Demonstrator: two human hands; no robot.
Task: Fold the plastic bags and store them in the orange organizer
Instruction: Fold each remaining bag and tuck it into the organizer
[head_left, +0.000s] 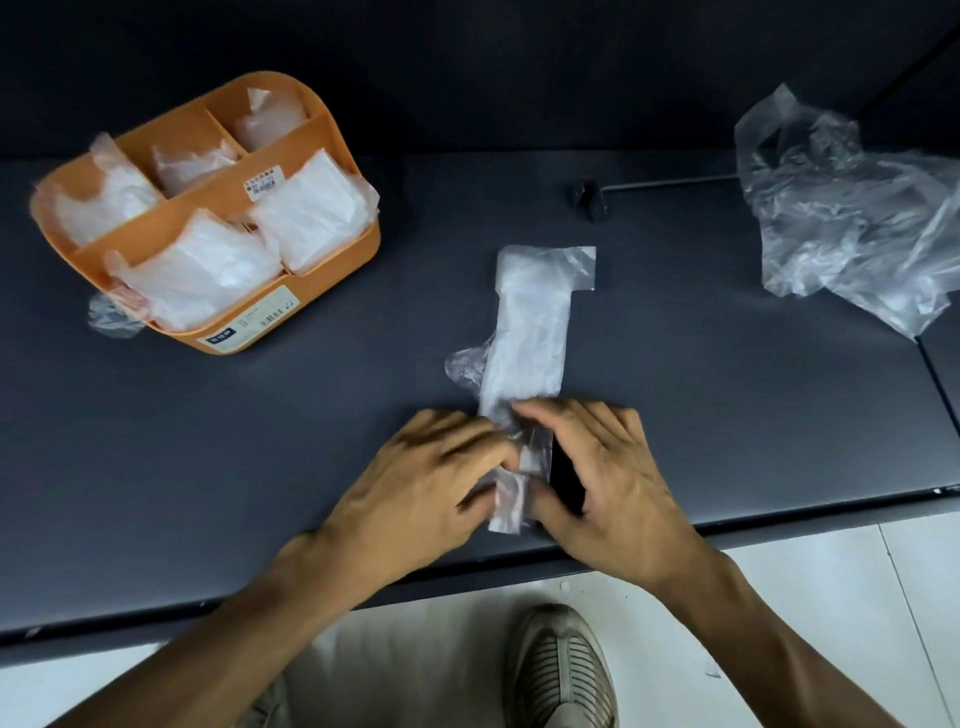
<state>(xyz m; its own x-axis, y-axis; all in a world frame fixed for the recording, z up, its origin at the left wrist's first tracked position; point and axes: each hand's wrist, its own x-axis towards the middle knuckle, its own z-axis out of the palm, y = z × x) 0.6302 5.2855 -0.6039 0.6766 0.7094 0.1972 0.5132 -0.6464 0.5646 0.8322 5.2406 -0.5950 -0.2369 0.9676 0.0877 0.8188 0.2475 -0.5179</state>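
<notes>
Two hands — left grip (441, 467) and right grip (602, 467) — pinch the near end of a folded bag strip (524, 332) on the counter (727, 415). Beyond them to the far left, the organizer (291, 306) holds folded bags; far right, loose bags (852, 223).

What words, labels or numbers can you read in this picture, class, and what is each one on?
White barcode sticker on the orange organizer divider: too blurred to read.
Cream label on the organizer's front wall: barcode and print, too small to read.
No other text shows.
</notes>
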